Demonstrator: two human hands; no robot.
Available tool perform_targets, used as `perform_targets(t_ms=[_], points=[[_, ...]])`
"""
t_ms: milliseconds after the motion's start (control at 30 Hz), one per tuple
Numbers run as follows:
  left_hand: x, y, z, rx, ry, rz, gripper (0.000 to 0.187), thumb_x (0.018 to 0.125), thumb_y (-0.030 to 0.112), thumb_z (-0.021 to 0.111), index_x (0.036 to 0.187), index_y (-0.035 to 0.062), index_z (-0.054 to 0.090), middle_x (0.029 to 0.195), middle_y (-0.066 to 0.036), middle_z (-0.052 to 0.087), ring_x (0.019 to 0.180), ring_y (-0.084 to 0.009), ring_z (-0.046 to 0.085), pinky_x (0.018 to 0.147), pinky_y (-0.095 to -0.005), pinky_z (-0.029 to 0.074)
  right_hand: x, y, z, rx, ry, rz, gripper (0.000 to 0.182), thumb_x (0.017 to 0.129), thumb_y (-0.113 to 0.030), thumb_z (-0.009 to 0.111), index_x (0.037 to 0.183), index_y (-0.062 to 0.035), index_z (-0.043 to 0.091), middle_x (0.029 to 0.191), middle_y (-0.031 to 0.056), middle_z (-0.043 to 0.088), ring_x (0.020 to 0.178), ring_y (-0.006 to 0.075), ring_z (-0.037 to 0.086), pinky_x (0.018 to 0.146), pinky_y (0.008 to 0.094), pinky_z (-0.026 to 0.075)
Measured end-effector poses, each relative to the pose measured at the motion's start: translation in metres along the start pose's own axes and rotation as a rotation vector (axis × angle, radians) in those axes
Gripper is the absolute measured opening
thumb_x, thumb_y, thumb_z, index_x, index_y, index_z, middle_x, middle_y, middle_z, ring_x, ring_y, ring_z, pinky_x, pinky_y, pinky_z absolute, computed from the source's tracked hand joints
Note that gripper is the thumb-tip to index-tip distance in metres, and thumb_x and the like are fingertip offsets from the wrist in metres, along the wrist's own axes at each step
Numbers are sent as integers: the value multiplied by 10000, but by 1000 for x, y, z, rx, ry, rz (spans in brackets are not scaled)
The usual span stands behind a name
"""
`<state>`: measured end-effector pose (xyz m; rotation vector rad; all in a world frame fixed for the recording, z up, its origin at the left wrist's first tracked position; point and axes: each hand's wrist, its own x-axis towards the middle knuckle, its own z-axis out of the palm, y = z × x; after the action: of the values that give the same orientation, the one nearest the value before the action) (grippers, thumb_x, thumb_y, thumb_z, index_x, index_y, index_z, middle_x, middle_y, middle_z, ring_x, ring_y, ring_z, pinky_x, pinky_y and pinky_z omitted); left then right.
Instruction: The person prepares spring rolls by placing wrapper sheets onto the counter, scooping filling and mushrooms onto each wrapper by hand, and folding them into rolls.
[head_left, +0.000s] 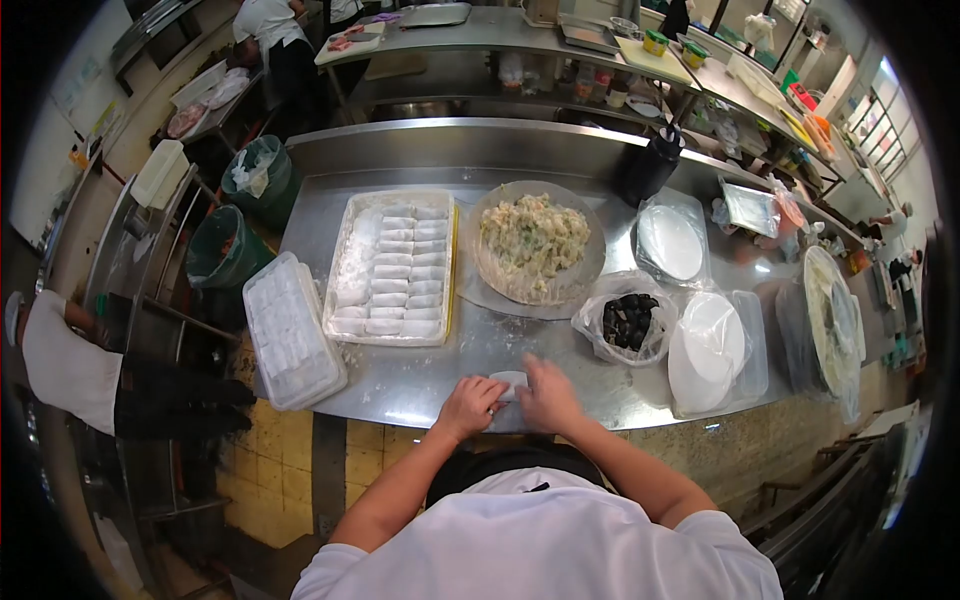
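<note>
Near the front edge of the steel table, my left hand (pixel 469 406) has its fingers closed on a small white wrapper roll (pixel 511 385). My right hand (pixel 549 396) is at the roll's other side, slightly blurred, its fingers stretched forward; whether its thumb touches the roll is hidden. Beyond my hands sits a round tray of pale chopped filling (pixel 534 240) with green bits. To its left, a white tray (pixel 345 243) dusted with flour holds rows of white rolls (pixel 408 262).
A covered white tray (pixel 290 325) overhangs the table's left side. On the right are a bag of dark pieces (pixel 630 320), stacks of white rounds (pixel 708 345) in plastic, and a black bottle (pixel 655 165). Green bins (pixel 222 250) and a co-worker (pixel 75 360) are at left.
</note>
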<state>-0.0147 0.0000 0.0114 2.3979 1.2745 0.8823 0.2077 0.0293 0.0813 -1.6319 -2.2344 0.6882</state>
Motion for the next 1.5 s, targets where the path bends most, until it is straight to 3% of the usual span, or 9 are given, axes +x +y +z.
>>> perform_targets(t_ms=[200,300,600,900,1000,1033,1133,1233,1500], points=[[-8,5,1,-14,12,-9,446,851,209,842,1277,116,750,1176,-80,749,1078,-315,687,941,-457,523,92,2,-64,-7,17,293,786,921,-273,738,1582,49,460,1094,330,770,1040,510,748,937,586,588],[-12,5,3,-7,15,-18,441,881,226,826,1300,126,736,1205,-67,751,1100,-302,699,957,-458,528,119,6,-66,-11,-249,254,768,912,-255,725,1566,66,482,1076,335,772,961,485,775,910,567,609],[-16,6,5,-21,56,-53,420,890,232,832,1283,121,736,1169,-78,749,1107,-316,693,974,-462,534,145,-39,-46,656,-388,385,812,991,-121,685,1727,-90,345,849,133,732,653,207,705,550,389,612],[-21,6,7,-14,76,-40,439,899,238,826,1309,128,717,1201,-82,739,1111,-320,694,983,-460,539,115,-9,-43,1471,-538,425,735,998,-73,649,1698,-121,429,1034,118,730,817,211,720,806,402,626],[-18,6,4,-41,91,-38,441,888,238,833,1301,130,722,1209,-78,740,1115,-319,695,986,-459,539,86,17,-30,747,-481,29,697,977,-81,647,1656,-176,524,1170,128,718,969,252,738,879,430,607],[-18,5,5,-45,87,-41,442,884,238,835,1298,130,724,1210,-75,741,1116,-318,695,986,-459,539,75,18,-37,357,-432,-205,708,929,-122,690,1615,-268,589,1389,164,663,1193,343,686,1037,499,572],[-17,6,5,-52,79,-51,440,875,242,839,1287,132,731,1208,-64,744,1114,-313,695,985,-455,539,45,18,-40,-325,-252,-578,764,901,-93,724,1623,-293,573,1605,215,520,1418,431,549,1160,578,477],[-17,6,5,-41,85,-56,439,867,246,842,1278,134,737,1202,-55,748,1115,-306,697,983,-451,540,36,22,-38,-663,-307,-725,715,942,-189,714,1624,-328,551,1762,172,343,1548,495,398,1227,657,390],[-17,6,5,-49,95,-59,415,863,239,844,1255,139,749,1183,-47,746,1099,-301,695,983,-445,539,13,76,-31,-800,-181,-822,594,1013,-318,609,1606,-307,568,1787,146,324,1602,469,347,1241,715,338]])
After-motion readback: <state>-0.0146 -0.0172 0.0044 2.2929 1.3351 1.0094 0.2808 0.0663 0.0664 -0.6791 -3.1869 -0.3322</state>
